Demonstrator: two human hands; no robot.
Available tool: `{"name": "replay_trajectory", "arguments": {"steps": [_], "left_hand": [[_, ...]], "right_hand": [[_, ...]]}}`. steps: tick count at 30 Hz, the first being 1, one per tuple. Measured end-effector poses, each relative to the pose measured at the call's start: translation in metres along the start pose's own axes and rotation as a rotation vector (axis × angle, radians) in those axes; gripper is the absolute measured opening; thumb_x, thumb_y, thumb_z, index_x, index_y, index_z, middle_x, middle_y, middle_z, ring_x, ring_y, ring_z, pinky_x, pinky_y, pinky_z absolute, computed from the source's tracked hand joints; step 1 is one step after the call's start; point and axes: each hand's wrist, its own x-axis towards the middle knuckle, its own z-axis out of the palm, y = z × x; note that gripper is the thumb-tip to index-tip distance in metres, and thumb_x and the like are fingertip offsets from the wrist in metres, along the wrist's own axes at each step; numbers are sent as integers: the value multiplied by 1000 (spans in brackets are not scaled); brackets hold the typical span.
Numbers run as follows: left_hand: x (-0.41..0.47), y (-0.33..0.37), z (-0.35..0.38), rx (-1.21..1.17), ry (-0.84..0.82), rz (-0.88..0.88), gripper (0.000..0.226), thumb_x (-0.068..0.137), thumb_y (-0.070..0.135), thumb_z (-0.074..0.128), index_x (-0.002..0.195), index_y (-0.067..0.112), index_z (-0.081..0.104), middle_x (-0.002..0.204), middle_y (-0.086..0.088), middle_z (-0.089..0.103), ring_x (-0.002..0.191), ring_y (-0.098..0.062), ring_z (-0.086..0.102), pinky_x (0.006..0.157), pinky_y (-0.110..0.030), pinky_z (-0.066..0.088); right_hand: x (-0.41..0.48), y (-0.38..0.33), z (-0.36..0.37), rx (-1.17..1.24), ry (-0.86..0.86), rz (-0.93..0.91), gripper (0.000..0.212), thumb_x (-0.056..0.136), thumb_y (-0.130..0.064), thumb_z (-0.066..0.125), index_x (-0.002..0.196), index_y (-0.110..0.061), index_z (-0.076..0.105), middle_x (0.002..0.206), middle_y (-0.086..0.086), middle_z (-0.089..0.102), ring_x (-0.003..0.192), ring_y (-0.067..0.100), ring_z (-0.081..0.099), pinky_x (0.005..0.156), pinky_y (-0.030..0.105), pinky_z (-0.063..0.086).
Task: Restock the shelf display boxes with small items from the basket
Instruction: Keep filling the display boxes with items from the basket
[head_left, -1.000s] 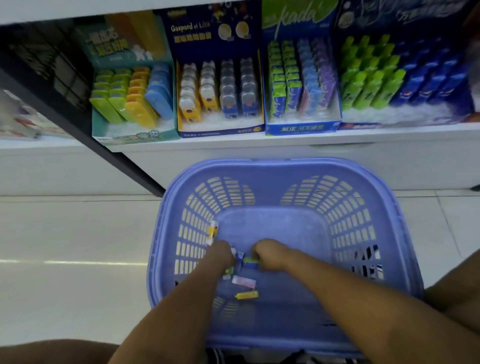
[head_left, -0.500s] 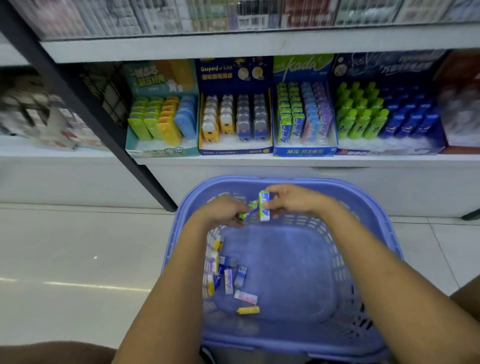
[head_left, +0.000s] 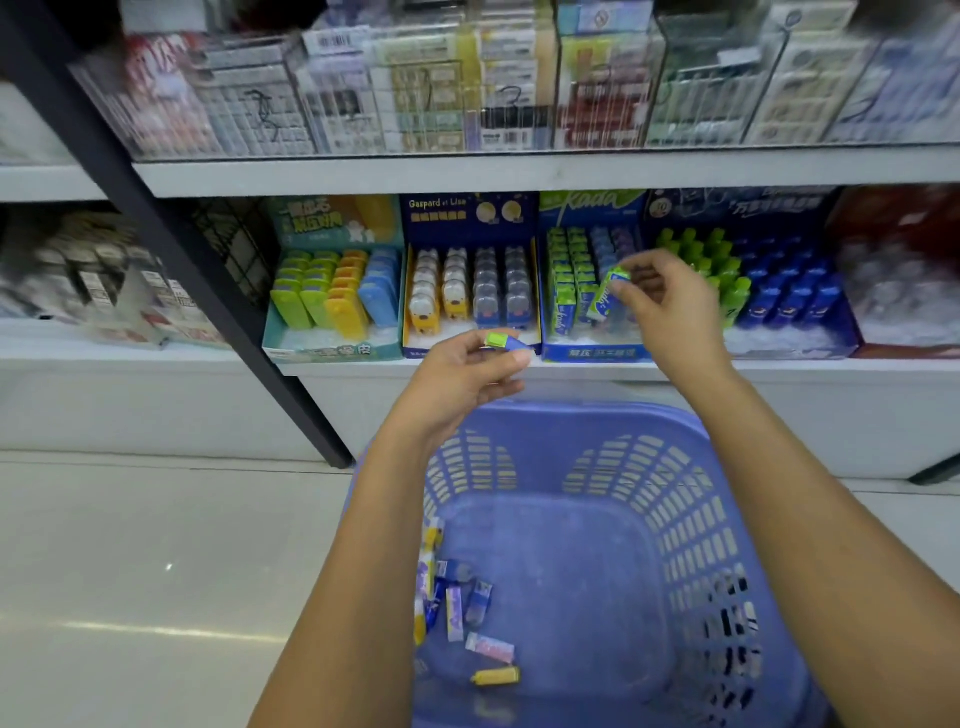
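A purple plastic basket (head_left: 691, 519) stands on the floor below the shelf, with several small packs (head_left: 457, 597) lying at its left side. My right hand (head_left: 662, 306) pinches a green and blue pack (head_left: 602, 296) in front of the green-topped display box (head_left: 592, 353), over its green rows. My left hand (head_left: 467, 374) holds another small green and blue pack (head_left: 501, 341) between thumb and fingers, lower down, level with the shelf's front edge.
Beside that box stand a teal box of flat cases (head_left: 322, 348), a dark blue box of bear-shaped items (head_left: 467, 208) and a blue box of green and blue bottles (head_left: 779, 343). A black upright (head_left: 208, 291) slants at left. Packets fill the upper shelf (head_left: 519, 171).
Both hands have risen out of the basket, each with a pack. The right hand has reached the green-topped display box; the left has stopped near the shelf edge. The view has tilted upward.
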Motion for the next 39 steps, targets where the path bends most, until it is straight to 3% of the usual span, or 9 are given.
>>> {"name": "replay_trajectory", "arguments": {"steps": [3, 6, 9, 18, 22, 26, 30, 35, 39], "left_hand": [[4, -7, 2, 65, 106, 26, 6, 85, 5, 66, 84, 9, 61, 66, 2, 53, 54, -1, 56, 68, -22, 58], [9, -16, 2, 180, 206, 47, 16, 84, 18, 70, 72, 11, 63, 59, 3, 47, 49, -4, 45, 58, -20, 49], [14, -22, 4, 261, 243, 73, 30, 83, 29, 71, 87, -1, 68, 71, -6, 52, 61, -10, 46, 63, -23, 45], [18, -19, 20, 180, 120, 40, 9, 94, 23, 57, 94, 14, 59, 79, -3, 70, 58, -15, 68, 50, -21, 53], [17, -20, 26, 295, 63, 90, 14, 94, 10, 55, 107, 8, 61, 94, -9, 62, 72, -16, 68, 64, -19, 55], [15, -15, 28, 329, 38, 157, 15, 93, 10, 57, 107, 12, 63, 88, -1, 63, 77, -17, 70, 69, -21, 55], [13, -8, 28, 381, 15, 223, 16, 92, 14, 60, 105, 21, 65, 86, 6, 69, 79, -10, 70, 72, -22, 55], [14, -18, 30, 831, 152, 330, 37, 95, 26, 54, 131, 17, 55, 131, 1, 58, 117, -8, 53, 101, -19, 38], [12, -33, 35, 1064, 44, 343, 51, 96, 16, 50, 145, 14, 37, 152, 0, 34, 140, -12, 30, 109, -13, 17]], "right_hand": [[5, 0, 5, -56, -55, -68, 15, 83, -14, 69, 97, -13, 65, 76, -5, 58, 70, 5, 53, 65, 3, 42], [11, -1, 6, -144, -118, -103, 16, 81, -12, 72, 96, -11, 66, 81, 1, 60, 69, 4, 51, 62, -2, 38], [18, -2, 4, -225, -185, -102, 18, 77, -14, 76, 92, -11, 67, 81, 0, 63, 67, 1, 53, 60, -3, 36], [21, 1, 3, -539, -171, -227, 21, 72, -24, 78, 88, -10, 76, 98, 7, 65, 102, 29, 49, 84, 33, 37], [18, -9, 1, -575, -182, -247, 21, 78, -24, 74, 95, -13, 76, 101, 4, 60, 100, 25, 49, 84, 30, 37], [-6, -29, 1, -41, -362, -49, 16, 80, -30, 72, 95, -28, 71, 79, -16, 64, 72, 8, 59, 67, 17, 43], [-16, -37, 3, 186, -453, -39, 20, 78, -12, 74, 85, -30, 67, 78, -8, 68, 72, 7, 62, 70, 20, 53], [-10, -25, 2, 20, -134, -132, 14, 81, -17, 71, 91, -23, 63, 82, -7, 63, 74, 3, 60, 69, 10, 48], [-15, -14, 16, -110, -123, -177, 13, 83, -14, 69, 96, -11, 65, 82, -3, 65, 72, 5, 59, 70, 5, 44]]}}
